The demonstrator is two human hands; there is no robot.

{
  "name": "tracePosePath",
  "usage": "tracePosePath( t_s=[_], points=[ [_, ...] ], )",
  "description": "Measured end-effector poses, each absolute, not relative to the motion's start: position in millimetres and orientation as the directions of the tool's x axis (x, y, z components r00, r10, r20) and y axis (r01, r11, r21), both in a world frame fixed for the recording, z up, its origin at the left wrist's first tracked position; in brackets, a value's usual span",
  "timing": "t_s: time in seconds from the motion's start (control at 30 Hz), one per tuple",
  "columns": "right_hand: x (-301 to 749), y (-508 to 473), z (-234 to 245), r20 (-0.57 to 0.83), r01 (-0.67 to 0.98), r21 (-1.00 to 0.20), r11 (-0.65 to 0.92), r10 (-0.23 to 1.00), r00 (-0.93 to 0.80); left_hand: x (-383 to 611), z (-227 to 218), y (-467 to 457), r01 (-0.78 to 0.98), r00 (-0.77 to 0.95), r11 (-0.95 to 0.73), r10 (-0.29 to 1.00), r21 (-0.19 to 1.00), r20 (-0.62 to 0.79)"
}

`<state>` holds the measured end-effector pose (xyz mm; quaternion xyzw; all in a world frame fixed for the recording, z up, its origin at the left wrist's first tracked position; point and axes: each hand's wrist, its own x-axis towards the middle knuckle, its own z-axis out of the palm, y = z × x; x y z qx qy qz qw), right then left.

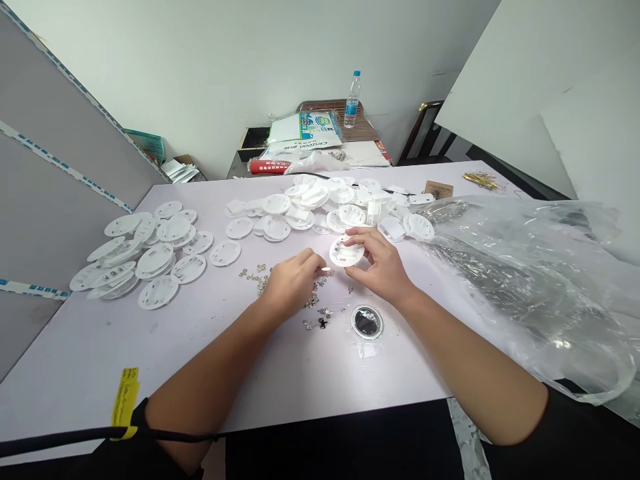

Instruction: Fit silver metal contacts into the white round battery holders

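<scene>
My right hand (377, 263) grips a round white plastic disc (345, 255) by its right edge, holding it above the table. Small metal pieces show on the face of this disc. Close to its left side, my left hand (294, 281) is closed in a pinch; what lies between the fingertips is too small to make out. Under and around the left hand are scattered small metal parts (260, 283), partly hidden by it. A round dark piece with a pale rim (367, 323) sits on the table below the right hand.
Behind my hands is a heap of white discs (310, 197), with another pile (155, 257) to the left. Clear plastic bags (530, 287) cover the right side. Gold-coloured pins (481, 181) lie at the back right. A water bottle (352, 103) stands beyond the table.
</scene>
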<state>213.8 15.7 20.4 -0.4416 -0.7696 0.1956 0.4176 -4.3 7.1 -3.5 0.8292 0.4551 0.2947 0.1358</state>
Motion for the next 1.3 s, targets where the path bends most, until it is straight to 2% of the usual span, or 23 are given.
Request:
tracePosePath(
  t_s=[0.1, 0.2, 0.47, 0.73, 1.07, 1.3],
  points=[
    [212, 14, 19, 0.508, 0.536, -0.58, 0.613, 0.787, -0.351, -7, 5, 7, 0.601, 0.231, -0.363, 0.932, 0.712, 0.281],
    [207, 11, 18, 0.53, 0.509, -0.505, 0.697, 0.716, -0.454, -6, 10, 5, 0.563, 0.201, -0.264, 0.963, 0.783, 0.18],
    [202, 8, 15, 0.581, 0.47, -0.414, 0.78, 0.623, -0.523, -1, 11, 0, 0.659, 0.214, -0.282, 0.959, 0.698, 0.186],
    [201, 6, 17, 0.569, 0.495, -0.388, 0.777, 0.625, -0.535, -1, 10, -2, 0.693, 0.248, -0.362, 0.932, 0.623, 0.266],
    [200, 5, 16, 0.58, 0.452, -0.439, 0.776, 0.629, -0.517, 0, 9, -2, 0.681, 0.226, -0.333, 0.943, 0.653, 0.246],
    [198, 4, 17, 0.623, 0.429, -0.463, 0.776, 0.629, -0.466, 1, 11, -2, 0.622, 0.141, -0.221, 0.975, 0.751, 0.171]
  ],
)
